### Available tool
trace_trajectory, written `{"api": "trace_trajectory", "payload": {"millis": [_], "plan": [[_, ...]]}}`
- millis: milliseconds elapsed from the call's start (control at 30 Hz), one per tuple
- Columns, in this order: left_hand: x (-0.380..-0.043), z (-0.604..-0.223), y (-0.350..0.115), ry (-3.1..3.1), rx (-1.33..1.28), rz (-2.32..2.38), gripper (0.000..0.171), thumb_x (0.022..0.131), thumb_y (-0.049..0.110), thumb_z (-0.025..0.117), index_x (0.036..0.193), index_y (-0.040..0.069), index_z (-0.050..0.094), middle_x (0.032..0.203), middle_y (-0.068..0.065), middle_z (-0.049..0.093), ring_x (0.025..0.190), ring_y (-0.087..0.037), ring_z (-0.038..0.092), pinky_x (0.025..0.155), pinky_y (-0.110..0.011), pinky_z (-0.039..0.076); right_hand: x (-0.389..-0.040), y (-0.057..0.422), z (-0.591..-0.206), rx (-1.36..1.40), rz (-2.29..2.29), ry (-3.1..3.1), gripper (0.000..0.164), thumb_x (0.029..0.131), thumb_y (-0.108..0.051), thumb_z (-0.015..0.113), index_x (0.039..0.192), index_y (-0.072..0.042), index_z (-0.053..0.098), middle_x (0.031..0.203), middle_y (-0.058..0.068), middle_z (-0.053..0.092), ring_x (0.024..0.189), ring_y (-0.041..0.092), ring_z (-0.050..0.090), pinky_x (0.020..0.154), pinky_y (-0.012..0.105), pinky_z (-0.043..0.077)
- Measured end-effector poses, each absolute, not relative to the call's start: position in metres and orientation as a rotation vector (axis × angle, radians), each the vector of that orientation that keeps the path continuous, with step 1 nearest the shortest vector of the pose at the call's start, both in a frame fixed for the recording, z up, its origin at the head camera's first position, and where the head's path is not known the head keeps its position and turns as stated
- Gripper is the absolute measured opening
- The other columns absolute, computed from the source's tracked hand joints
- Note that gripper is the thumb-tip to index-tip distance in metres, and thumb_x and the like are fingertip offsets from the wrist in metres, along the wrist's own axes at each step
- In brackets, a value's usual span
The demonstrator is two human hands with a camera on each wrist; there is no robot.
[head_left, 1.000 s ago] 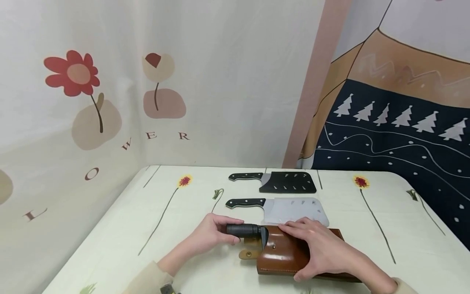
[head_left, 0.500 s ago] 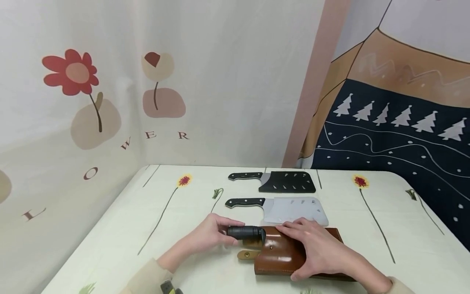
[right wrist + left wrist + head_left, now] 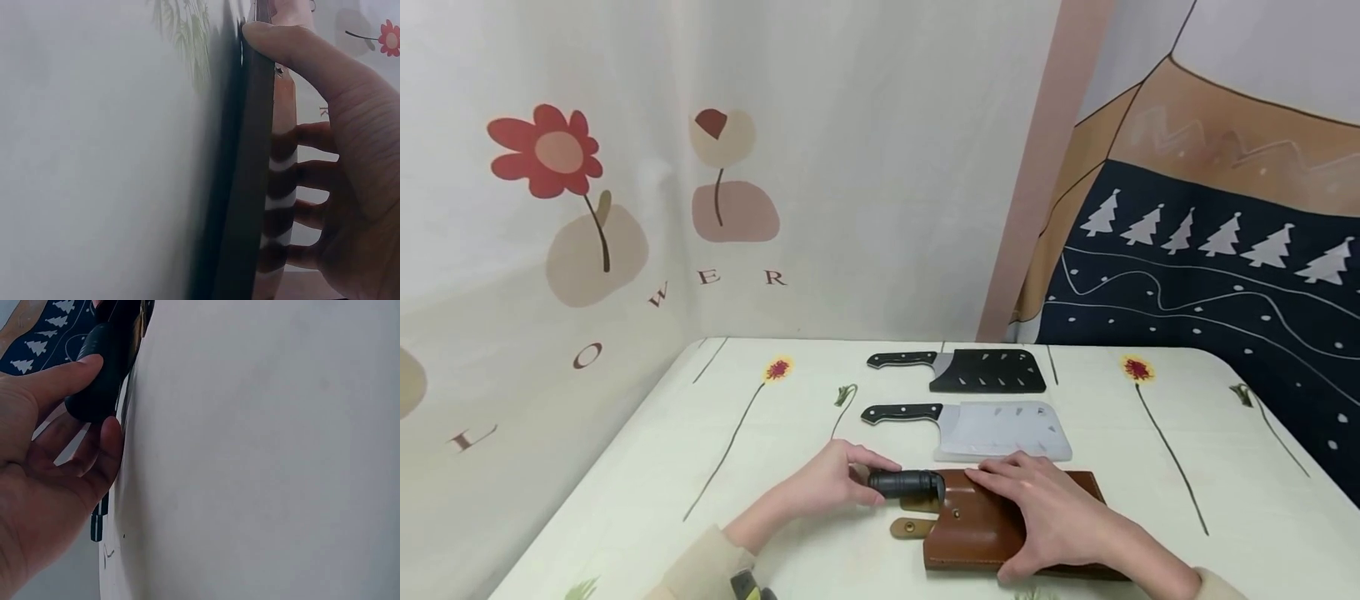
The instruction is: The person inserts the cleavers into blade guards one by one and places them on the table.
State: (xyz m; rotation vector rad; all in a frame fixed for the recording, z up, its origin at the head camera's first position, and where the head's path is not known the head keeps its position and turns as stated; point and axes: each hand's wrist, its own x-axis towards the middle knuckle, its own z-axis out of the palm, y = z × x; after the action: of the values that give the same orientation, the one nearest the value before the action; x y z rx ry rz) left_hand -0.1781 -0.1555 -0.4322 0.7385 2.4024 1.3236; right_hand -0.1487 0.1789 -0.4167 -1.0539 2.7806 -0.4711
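Observation:
In the head view, my left hand (image 3: pixel 831 482) pinches the black handle (image 3: pixel 904 484) of a knife between thumb and fingers; the left wrist view shows the thumb (image 3: pixel 87 369) along it. The knife's blade is hidden in a brown leather sheath (image 3: pixel 970 542), apart from a dark sliver at its mouth. My right hand (image 3: pixel 1063 512) grips the sheath, with fingers spread over its top and thumb at the near edge. A tan strap (image 3: pixel 912 527) with a snap sticks out left of the sheath. In the right wrist view, the sheath's edge (image 3: pixel 250 156) runs upright beside the thumb.
Behind the sheath lies a cleaver with a translucent white blade cover (image 3: pixel 1006 429). Farther back is another cleaver with a black blade cover (image 3: pixel 988 371). Both handles point left. A flower-patterned cloth (image 3: pixel 760 533) covers the table, and printed curtains (image 3: pixel 850 167) hang behind it.
The knife's handle has moved slightly right, toward the sheath, and less metal shows at the mouth. Handle and sheath now lie a little nearer the front. Both hands keep their holds.

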Motion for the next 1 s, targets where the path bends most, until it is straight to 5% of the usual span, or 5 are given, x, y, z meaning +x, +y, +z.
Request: {"api": "trace_trajectory", "payload": {"millis": [233, 433, 700, 1000], "plan": [[-0.181, -0.432, -0.154, 2.447, 0.792, 1.309, 0.041, 0.076, -0.004, 0.084, 0.115, 0.006, 0.078, 0.109, -0.006, 0.075, 0.086, -0.012, 0.067, 0.077, -0.026, 0.056, -0.152, 0.183, -0.414, -1.040, -0.489, 2.732, 0.108, 0.063, -0.079, 0.081, 0.152, -0.026, 0.052, 0.149, 0.004, 0.053, 0.129, 0.031, 0.050, 0.100, 0.061, 0.043], [-0.179, -0.430, -0.156, 2.413, 0.777, 1.344, 0.037, 0.081, 0.004, 0.084, 0.118, 0.004, 0.076, 0.110, -0.005, 0.074, 0.084, -0.012, 0.067, 0.074, -0.026, 0.056, -0.152, 0.193, -0.405, -0.961, -0.653, 2.647, 0.091, 0.074, -0.068, 0.081, 0.150, -0.026, 0.054, 0.155, 0.008, 0.047, 0.138, 0.042, 0.043, 0.099, 0.072, 0.039], [-0.185, -0.420, -0.161, 2.497, 0.805, 1.311, 0.037, 0.094, 0.015, 0.075, 0.127, 0.002, 0.070, 0.118, -0.010, 0.071, 0.100, -0.021, 0.067, 0.083, -0.029, 0.055, -0.161, 0.207, -0.391, -0.872, -0.697, 2.816, 0.084, 0.084, -0.061, 0.077, 0.150, -0.016, 0.054, 0.153, 0.013, 0.049, 0.137, 0.045, 0.044, 0.102, 0.071, 0.039], [-0.205, -0.395, -0.162, 2.825, 0.880, 1.224, 0.037, 0.095, 0.011, 0.073, 0.130, 0.000, 0.068, 0.127, -0.015, 0.068, 0.110, -0.035, 0.064, 0.082, -0.039, 0.055, -0.183, 0.218, -0.377, -0.885, -0.523, 3.077, 0.072, 0.089, -0.046, 0.078, 0.149, -0.013, 0.055, 0.150, 0.018, 0.051, 0.134, 0.044, 0.048, 0.102, 0.069, 0.041]]}}
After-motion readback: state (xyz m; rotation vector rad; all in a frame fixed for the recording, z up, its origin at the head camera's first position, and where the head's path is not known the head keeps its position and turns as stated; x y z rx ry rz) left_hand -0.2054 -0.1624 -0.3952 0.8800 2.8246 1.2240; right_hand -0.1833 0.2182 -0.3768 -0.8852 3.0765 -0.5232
